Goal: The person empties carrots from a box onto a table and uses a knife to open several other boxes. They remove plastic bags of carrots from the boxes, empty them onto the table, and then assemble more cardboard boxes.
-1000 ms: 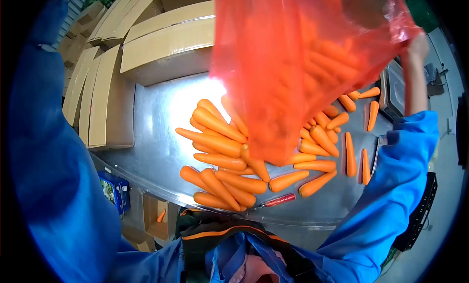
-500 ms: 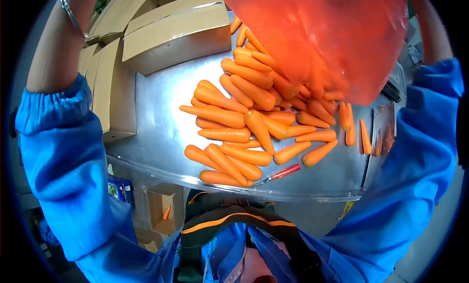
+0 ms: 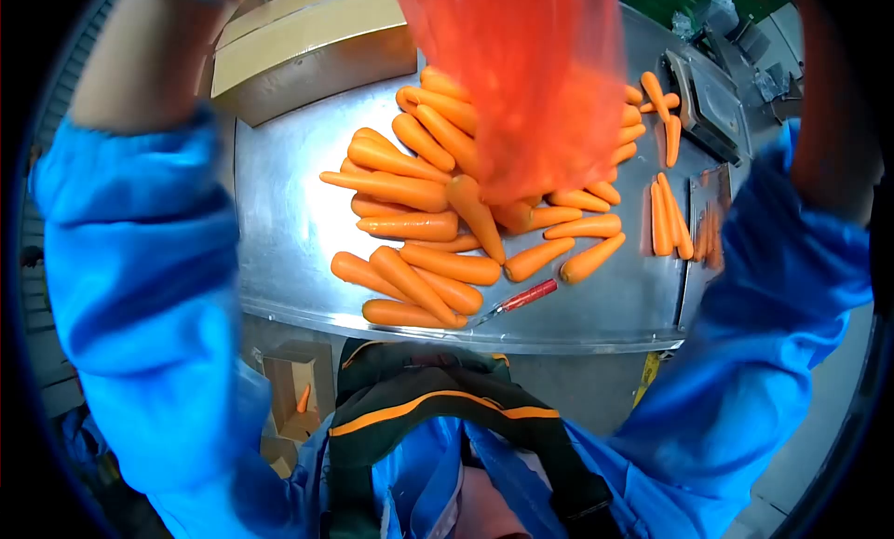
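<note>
Red, translucent plastic bag hangs from above the frame's top edge over the middle of a brushed stainless-steel table. Its lower end sags down to the heap of orange carrots lying there, and carrots show dimly through the film. The heap spreads across the middle of the table, the carrots lying crosswise over one another, some touching the bag's bottom edge. A few more carrots lie side by side to the right, apart from the heap, and others are scattered toward the far right corner.

Both arms are raised on either side of the bag. The bare left forearm comes out of a bright blue sleeve at upper left; the bare right forearm rises from the other blue sleeve at upper right. The left hand and the right hand lie beyond the top of the picture, so I cannot tell how the fingers are set or where they grip the bag.

At the near edge of the table, just beside the closest carrots, lies a slim knife with a red handle. A long brown cardboard box sits at the far left of the table. A grey metal weighing scale stands at the far right. Under the table, a small open cardboard box holds a single carrot piece.
</note>
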`<move>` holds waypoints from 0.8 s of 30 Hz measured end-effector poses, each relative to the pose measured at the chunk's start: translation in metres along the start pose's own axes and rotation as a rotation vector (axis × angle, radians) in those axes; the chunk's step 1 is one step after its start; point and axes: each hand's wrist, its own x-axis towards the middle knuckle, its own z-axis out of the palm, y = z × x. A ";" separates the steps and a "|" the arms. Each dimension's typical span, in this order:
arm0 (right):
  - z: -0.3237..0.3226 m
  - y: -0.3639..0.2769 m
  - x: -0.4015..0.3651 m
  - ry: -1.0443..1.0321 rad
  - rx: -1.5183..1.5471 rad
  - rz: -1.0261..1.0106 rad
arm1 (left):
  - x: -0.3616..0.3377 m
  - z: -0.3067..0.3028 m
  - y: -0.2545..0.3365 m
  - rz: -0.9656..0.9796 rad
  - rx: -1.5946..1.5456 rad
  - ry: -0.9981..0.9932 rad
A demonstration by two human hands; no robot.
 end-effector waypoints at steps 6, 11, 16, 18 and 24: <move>-0.016 0.015 -0.298 -0.530 0.023 0.680 | -0.105 -0.204 -0.081 -0.200 0.208 0.349; 0.033 -0.009 -0.470 -0.804 -0.064 0.507 | -0.287 -0.368 -0.094 -0.459 0.417 0.695; 0.052 0.002 -0.520 -0.991 -0.273 0.342 | -0.489 -0.457 -0.048 -0.821 0.571 1.052; 0.046 0.005 -0.516 -1.086 -0.200 0.347 | -0.558 -0.467 -0.029 -1.001 0.589 1.177; -0.022 0.011 -0.512 -1.139 -0.327 0.491 | -0.722 -0.470 0.062 -1.347 0.553 1.591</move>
